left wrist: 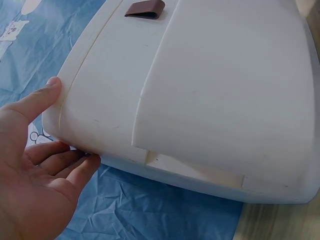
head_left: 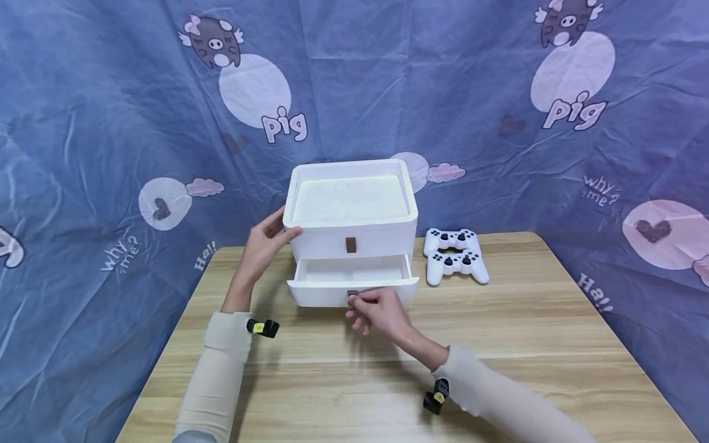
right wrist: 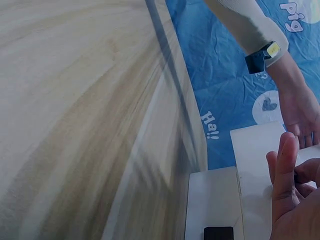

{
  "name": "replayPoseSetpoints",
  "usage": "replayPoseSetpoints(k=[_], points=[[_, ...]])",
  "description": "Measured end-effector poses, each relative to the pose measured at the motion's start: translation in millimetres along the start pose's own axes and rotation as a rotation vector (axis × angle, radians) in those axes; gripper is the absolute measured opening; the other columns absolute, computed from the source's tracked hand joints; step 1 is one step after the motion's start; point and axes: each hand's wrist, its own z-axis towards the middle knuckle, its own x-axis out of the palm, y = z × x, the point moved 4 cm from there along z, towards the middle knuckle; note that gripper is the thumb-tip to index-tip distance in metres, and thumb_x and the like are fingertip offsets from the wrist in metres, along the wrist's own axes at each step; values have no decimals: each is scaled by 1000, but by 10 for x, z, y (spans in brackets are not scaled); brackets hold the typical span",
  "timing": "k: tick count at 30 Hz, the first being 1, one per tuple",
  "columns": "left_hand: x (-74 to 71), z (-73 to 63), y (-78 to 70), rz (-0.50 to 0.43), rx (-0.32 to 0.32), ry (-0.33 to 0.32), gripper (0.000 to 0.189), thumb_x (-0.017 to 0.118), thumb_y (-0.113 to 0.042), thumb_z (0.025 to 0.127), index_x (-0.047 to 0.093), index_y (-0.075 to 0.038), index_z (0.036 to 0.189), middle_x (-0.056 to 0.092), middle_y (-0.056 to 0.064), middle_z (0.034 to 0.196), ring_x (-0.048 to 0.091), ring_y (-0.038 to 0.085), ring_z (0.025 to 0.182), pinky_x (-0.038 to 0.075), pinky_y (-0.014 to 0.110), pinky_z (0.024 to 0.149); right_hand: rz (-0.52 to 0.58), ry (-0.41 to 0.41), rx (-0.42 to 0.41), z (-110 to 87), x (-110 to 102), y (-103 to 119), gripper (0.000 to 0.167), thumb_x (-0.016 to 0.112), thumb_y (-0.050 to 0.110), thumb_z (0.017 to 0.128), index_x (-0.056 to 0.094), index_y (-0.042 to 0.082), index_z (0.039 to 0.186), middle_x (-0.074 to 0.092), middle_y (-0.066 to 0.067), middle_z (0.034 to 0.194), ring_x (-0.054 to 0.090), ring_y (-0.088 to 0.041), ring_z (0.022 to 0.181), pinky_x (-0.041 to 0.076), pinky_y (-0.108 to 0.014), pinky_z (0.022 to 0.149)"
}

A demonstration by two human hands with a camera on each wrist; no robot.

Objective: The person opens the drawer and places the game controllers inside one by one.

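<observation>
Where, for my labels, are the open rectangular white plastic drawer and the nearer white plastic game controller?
Open white plastic drawer (head_left: 323, 295), head view: front panel.
Nearer white game controller (head_left: 457, 263), head view: body's middle.

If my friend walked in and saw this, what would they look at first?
Probably the white drawer box in the middle, with its lower drawer sticking out and the person's right hand pinching its brown tab while the left hand holds the box's left side. Next might be the blue cloth behind it, printed with winged pigs, and two white game controllers on the table to the box's right.
</observation>
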Motion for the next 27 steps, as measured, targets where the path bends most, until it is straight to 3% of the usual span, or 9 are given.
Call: replayPoseSetpoints(k=[10,20,27], points=[[6,13,16,21,-8,-6,85,85,-40,93,44,-18,164,45,9,168,47,25,154,47,40,123,-24,34,-17,-159,34,-20,21,70,9,103,79,-9,110,81,-18,89,73,-15,58,65,-45,53],[12,2,20,-20,35,2,79,84,-35,95,47,-19,162,48,8,166,48,23,153,49,26,117,-29,70,-37,-300,68,-25,22,70,9,103,78,-10,109,80,-20,88,73,-14,57,65,-47,52],[0,9,30,-15,35,-1,80,84,-35,95,46,-18,163,48,9,166,50,24,152,51,26,116,-37,74,-42,-394,87,-18,20,69,9,104,80,-7,107,81,-19,88,73,-15,57,65,-47,51]])
